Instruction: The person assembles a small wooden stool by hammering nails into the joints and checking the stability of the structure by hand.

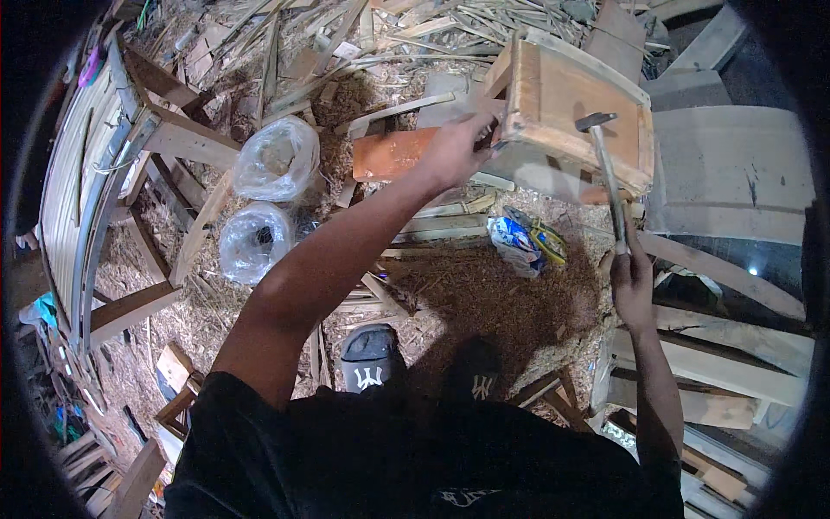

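Clearly, the right hand [633, 275] holds a hammer [609, 177], its fingers wrapped around the lower part of the pale handle. The hammer slants up and to the left, and its dark head sits over the face of a framed wooden panel [558, 91]; whether the metal touches the wood is hard to judge from above. The panel is at the upper right of the view, raised at an angle above the littered floor, with a lighter frame around a browner middle.

The left hand [458, 151] reaches to the panel's near left corner. Its fingers are bent and bunched there, partly in shadow, so I cannot tell whether they pinch something or only rest against the edge.

Below the panel, a blue and white plastic packet [516, 242] lies on sawdust [471, 298], with a yellow item [551, 245] just beside it. An orange-brown board [385, 156] lies beneath the left forearm. Farther left, two rolls wrapped in clear plastic [277, 160] lie near each other, beside a curved, slatted wooden frame [95, 173]. Loose wood strips [432, 35] pile up along the top, and a broad pale board [731, 173] stands out at the right.
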Tool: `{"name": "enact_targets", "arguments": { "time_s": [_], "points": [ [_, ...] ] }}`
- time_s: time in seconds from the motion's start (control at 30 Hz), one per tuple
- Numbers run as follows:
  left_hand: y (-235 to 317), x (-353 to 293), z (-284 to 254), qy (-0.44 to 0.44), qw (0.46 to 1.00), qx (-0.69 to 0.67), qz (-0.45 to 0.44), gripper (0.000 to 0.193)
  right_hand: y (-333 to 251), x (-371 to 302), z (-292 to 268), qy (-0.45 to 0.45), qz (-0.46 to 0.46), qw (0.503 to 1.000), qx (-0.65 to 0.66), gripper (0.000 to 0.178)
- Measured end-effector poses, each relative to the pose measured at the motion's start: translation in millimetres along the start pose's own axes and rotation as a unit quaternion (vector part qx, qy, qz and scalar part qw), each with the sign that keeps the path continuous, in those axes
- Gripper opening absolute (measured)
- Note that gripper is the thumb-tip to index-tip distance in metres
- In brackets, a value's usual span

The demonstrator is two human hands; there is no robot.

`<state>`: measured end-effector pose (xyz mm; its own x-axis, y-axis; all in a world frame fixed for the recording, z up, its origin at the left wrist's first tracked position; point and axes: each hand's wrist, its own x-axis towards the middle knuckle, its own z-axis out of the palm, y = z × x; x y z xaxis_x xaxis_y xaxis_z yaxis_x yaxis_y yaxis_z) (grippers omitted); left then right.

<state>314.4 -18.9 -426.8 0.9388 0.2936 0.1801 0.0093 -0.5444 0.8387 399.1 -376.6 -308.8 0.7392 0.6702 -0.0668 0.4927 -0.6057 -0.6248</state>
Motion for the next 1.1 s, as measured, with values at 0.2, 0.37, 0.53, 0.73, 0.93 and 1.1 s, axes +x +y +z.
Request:
{"name": "enact_targets", "arguments": {
  "time_s": [0.2,0.37,0.53,0.73,0.93,1.1],
  "points": [
    [-16,-10,-10,-0.040,0.993,-0.110,0.026,0.041,-13,-4,7,-0.016,0.018,1.000,0.010,0.051],
    [9,27,-42,-0.027,0.902,-0.369,-0.222,0.051,-25,-7,15,0.026,-0.030,0.999,-0.002,0.048],
    [55,53,-43,-0.051,0.921,-0.286,-0.261,0.075,-29,-13,23,0.061,-0.023,0.997,0.046,0.047],
    [54,59,-34,-0.010,0.887,-0.389,-0.250,0.057,-7,-30,30,0.217,0.088,0.957,0.171,0.043],
    [39,63,-25,-0.019,0.855,-0.448,-0.263,0.040,80,-38,63,0.340,0.124,0.926,0.102,0.035],
    [42,71,-20,-0.039,0.864,-0.419,-0.278,0.020,142,-50,88,0.327,0.206,0.919,0.080,0.042]
  ]
}}
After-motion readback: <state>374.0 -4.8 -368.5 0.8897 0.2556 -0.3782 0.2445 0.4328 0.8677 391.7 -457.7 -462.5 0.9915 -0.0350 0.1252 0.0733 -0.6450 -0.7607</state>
